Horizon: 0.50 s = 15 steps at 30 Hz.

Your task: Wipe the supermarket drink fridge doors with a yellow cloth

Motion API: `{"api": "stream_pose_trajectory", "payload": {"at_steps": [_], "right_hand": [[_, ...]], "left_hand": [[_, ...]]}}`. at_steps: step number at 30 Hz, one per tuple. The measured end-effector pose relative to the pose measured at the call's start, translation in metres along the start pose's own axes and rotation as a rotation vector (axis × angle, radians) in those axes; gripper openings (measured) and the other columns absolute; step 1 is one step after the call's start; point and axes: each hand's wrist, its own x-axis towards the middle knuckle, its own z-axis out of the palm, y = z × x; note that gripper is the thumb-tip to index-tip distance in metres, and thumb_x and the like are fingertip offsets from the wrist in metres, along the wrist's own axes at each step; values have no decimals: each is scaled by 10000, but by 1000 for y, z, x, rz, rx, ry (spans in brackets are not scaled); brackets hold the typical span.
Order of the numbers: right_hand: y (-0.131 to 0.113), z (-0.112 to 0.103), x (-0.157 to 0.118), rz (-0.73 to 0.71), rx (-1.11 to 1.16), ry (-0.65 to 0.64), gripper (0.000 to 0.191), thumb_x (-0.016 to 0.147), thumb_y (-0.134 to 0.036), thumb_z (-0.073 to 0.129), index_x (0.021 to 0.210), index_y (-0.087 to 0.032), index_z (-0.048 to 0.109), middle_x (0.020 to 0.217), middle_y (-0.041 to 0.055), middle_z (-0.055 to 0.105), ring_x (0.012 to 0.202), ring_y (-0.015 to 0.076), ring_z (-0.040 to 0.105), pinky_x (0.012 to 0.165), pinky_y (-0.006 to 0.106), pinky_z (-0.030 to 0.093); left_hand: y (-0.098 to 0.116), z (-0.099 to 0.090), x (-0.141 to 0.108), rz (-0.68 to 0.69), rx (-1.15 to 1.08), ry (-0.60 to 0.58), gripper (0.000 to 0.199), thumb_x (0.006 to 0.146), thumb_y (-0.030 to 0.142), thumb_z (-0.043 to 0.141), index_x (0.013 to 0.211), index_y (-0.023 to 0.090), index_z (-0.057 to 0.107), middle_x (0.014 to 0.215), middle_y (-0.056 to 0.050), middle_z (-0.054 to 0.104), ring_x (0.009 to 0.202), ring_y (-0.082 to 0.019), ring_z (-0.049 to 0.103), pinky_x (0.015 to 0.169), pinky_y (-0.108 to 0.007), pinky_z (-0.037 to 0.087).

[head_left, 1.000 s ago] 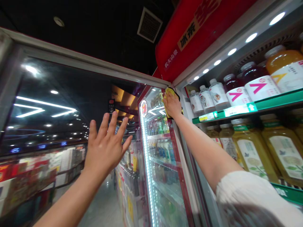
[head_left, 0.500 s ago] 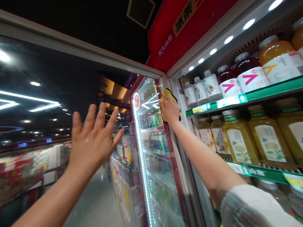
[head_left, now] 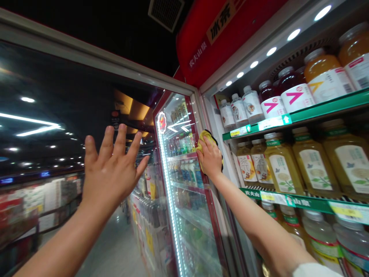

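My right hand (head_left: 212, 158) presses a yellow cloth (head_left: 204, 139) with a dark edge against the hinge-side upright of an open glass fridge door (head_left: 115, 60). Its fingers lie over the cloth, and part of the cloth is hidden under them. My left hand (head_left: 111, 171) is raised before the door's glass with fingers spread and nothing in it. Whether its palm touches the pane cannot be told.
To the right, the red drinks fridge (head_left: 198, 42) has green-edged shelves (head_left: 325, 109) with bottled drinks (head_left: 284, 165). Through the glass show another lit fridge (head_left: 184, 184), stacked packs of bottles (head_left: 144, 215) and an aisle floor (head_left: 112, 242).
My right hand and the cloth have slid down along the door's upright. My left hand stays spread in nearly the same place. The view has shifted slightly.
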Motion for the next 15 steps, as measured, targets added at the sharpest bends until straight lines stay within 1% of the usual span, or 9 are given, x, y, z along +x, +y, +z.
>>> {"api": "stream_pose_trajectory", "payload": {"at_steps": [2,4,6,7,8,10,13,15], "right_hand": [[1,-4,-22,-33,-26,-7,443,1018,-388,459,1436,-269,544,1533,69,513,1371,344,456,1011,514,473],[2,-7,-38,-99,-31,3,433,1016,-371,468,1424,-256,557,1522,57,530,1424,340,406,1069,519,432],[5,-8,-40,-168,-14,2,430,1017,-350,466,1421,-237,560,1523,53,531,1464,319,364,1136,512,377],[6,-7,-35,-196,-1,-6,434,1017,-345,463,1423,-224,558,1528,55,525,1474,306,355,1162,503,354],[6,-6,-27,-213,11,-19,439,1019,-345,457,1426,-211,554,1535,58,517,1478,296,353,1181,492,337],[7,-3,-2,-214,32,-42,454,1025,-356,439,1432,-188,549,1544,70,505,1481,279,358,1203,471,319],[2,4,45,-164,67,-57,480,1034,-373,402,1448,-167,530,1548,91,497,1493,266,342,1212,462,311],[-5,8,69,-120,92,-54,500,1040,-374,375,1466,-149,507,1549,112,490,1504,270,322,1213,479,305]], "left_hand": [[0,1,0,2,4,0,765,940,406,557,1596,386,163,1698,27,73,1561,-345,85,1246,-651,-14],[-1,2,-1,4,6,5,787,924,381,584,1597,374,175,1699,7,89,1562,-345,83,1245,-654,-14],[-2,4,-2,13,3,11,809,913,371,604,1599,371,176,1699,-6,89,1562,-347,80,1244,-658,-14],[-3,4,-2,17,0,15,812,912,368,605,1600,370,173,1699,-11,84,1563,-348,78,1243,-661,-14],[-3,5,-2,21,-2,18,809,916,367,600,1601,370,169,1699,-13,76,1563,-347,74,1241,-664,-13],[-4,6,-3,26,1,24,799,927,366,583,1603,374,156,1698,-13,63,1564,-342,65,1240,-668,-8],[-5,6,-3,26,18,25,803,933,367,580,1603,380,139,1694,-18,79,1564,-329,70,1243,-660,11],[-6,6,-3,17,27,22,806,929,373,589,1604,375,148,1691,-32,109,1563,-329,84,1243,-656,19]]}}
